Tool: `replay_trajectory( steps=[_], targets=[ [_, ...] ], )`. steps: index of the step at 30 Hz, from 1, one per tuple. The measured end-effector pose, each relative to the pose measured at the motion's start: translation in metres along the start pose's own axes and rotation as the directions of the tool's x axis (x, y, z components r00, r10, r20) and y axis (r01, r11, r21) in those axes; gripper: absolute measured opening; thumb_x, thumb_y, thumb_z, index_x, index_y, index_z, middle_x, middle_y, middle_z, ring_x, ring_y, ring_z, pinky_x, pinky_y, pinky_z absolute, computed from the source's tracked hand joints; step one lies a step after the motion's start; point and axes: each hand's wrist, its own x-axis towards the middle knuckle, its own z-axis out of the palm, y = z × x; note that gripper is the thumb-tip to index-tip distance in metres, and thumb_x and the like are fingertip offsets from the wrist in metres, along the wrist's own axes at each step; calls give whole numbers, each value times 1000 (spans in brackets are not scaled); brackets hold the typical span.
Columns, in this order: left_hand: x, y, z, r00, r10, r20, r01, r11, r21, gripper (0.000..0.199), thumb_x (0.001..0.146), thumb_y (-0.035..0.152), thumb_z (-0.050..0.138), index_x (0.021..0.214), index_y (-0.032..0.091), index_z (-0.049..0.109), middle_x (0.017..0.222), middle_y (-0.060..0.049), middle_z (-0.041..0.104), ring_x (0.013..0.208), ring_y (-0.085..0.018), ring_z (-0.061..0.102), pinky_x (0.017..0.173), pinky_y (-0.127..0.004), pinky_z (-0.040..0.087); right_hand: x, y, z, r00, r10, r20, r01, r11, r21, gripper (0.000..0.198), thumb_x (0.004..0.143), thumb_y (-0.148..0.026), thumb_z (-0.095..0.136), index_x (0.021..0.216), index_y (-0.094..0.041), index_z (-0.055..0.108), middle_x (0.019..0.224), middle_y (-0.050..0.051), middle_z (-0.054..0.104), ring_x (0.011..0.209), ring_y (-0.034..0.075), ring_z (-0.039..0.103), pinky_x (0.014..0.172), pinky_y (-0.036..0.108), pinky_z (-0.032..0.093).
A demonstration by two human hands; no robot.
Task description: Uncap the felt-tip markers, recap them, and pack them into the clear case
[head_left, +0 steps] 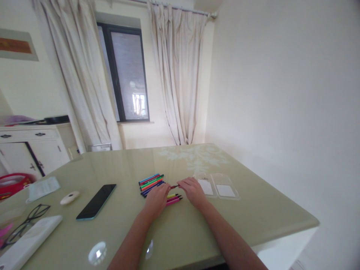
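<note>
My left hand [158, 199] is closed round a thin red felt-tip marker [173, 186] with a dark tip end. The fingers of my right hand [193, 190] pinch together at that tip end; whether a cap is inside them is hidden. Under and beside my left hand, yellow and pink markers [173, 201] lie with their dark tips pointing right. Just beyond that hand is a row of capped markers [151, 183] in blue, red, green, orange and navy. An opened clear plastic case [215, 183] with white inserts lies right of my right hand.
On the glossy table [118, 240] to the left lie a black-screened phone [96, 201], a white oval object [69, 197], glasses [28, 223], a face mask [44, 188] and a long white object [30, 242]. A wall [281, 93] stands along the right side.
</note>
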Motion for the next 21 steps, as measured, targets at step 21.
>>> replay_trajectory(
  steps=[21],
  targets=[
    [-2, -2, -4, 996, -1, 90, 3, 1000, -25, 28, 101, 33, 50, 89, 23, 74, 94, -4, 69, 93, -20, 64, 84, -30, 47, 1, -11, -2, 966, 240, 97, -240, 971, -6, 12, 101, -25, 58, 102, -22, 70, 97, 4, 76, 94, 21, 67, 86, 33, 47]
  ],
)
